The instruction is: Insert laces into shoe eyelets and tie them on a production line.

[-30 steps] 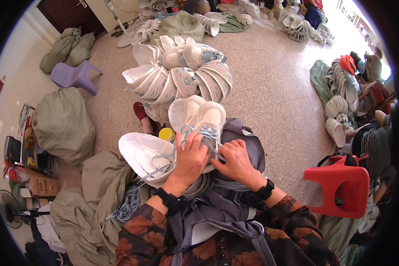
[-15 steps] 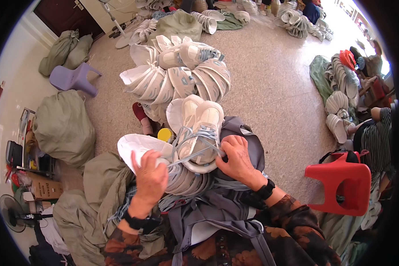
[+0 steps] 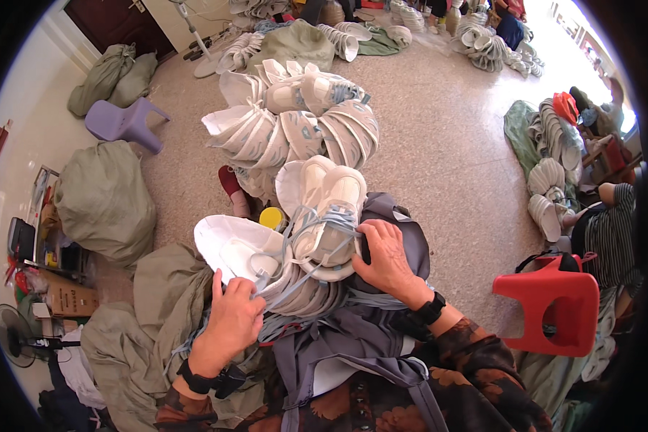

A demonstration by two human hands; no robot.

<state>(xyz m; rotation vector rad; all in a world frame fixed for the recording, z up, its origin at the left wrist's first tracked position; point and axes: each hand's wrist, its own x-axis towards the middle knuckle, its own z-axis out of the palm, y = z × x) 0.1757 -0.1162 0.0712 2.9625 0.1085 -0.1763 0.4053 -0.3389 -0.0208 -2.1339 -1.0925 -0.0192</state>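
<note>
Head camera looks straight down at my lap, where a white shoe [image 3: 329, 216] sits toe away from me on top of a stack of other white shoes. Its long axis runs from my body outward, tilted a little to my right.

My right hand [image 3: 385, 255] rests against the near right side of the shoe, fingers curled over its edge and pinching the pale blue lace [image 3: 295, 277] close to the eyelets. My left hand [image 3: 232, 317] is lower and to the left, well back from the shoe, fingers clenched around the free end of that same lace, which stretches tight in a slanting line up to the shoe. So the shoe lies ahead and to the right of my left hand, and my right hand is the nearer one, touching it.

A second white shoe [image 3: 230, 245] lies on its side just left of the laced one, near a small yellow cap [image 3: 271, 217]. Farther out on the speckled floor is a big heap of white shoes [image 3: 295, 122], a green sack [image 3: 104, 201] to my left, a purple chair [image 3: 126, 122] beyond it, and a red stool [image 3: 551, 302] to my right.
</note>
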